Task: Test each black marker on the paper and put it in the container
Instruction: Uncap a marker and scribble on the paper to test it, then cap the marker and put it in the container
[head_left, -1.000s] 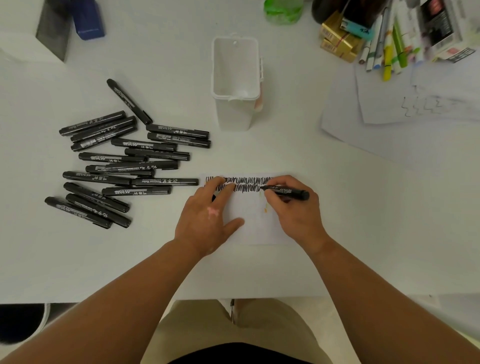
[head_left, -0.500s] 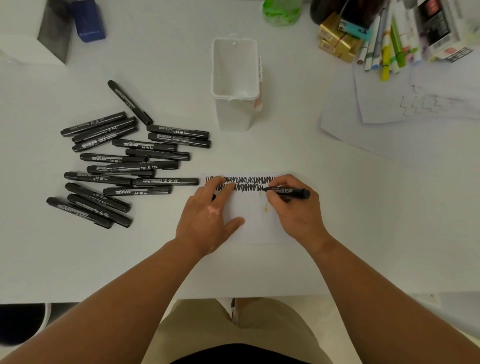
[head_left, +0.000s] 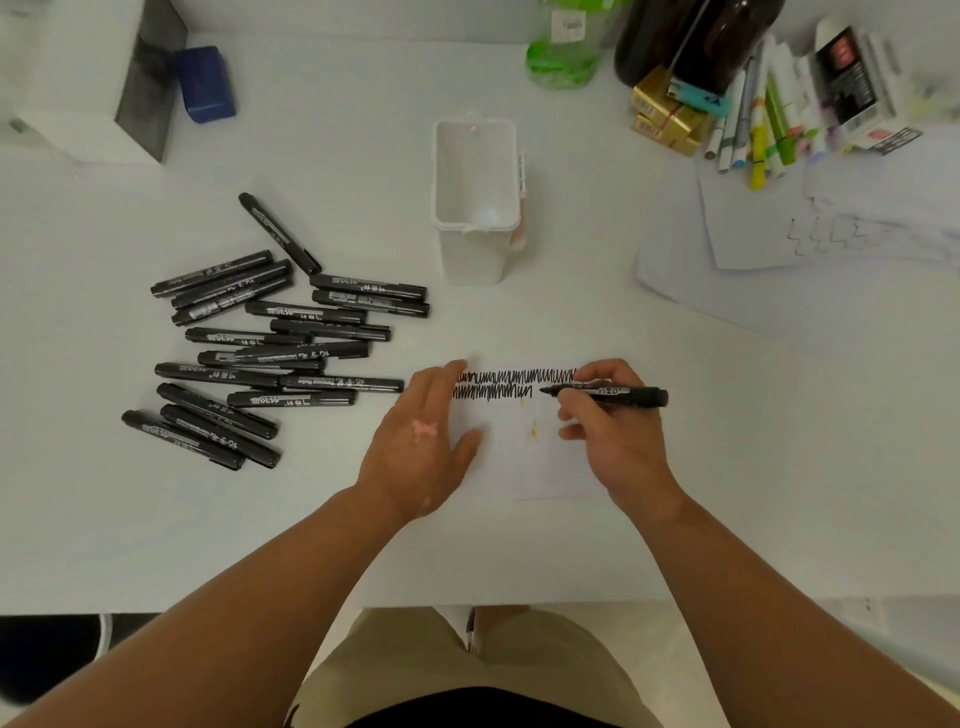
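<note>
- A marker (head_left: 608, 393) is gripped in the right hand (head_left: 615, 441), pinched between thumb and curled fingers, with the barrel laid nearly level and its tip pointed left.
- The tip is held at the right end of the lower of two rows of black scribble (head_left: 514, 382) near the far edge of the paper (head_left: 524, 457); whether it touches the sheet cannot be told.
- The heel of the right hand is rested on the paper's right side, with the forearm angled in from the lower right.
- The left hand (head_left: 421, 441) is laid flat, palm down, on the paper's left edge, with the fingers straight and the thumb spread out over the sheet.
- A white container (head_left: 475, 208) is seen upright on the table (head_left: 571, 545), beyond the paper and apart from it.
- A pile of capped black markers (head_left: 270, 353) is spread out on the table left of the paper, near the left hand.
</note>
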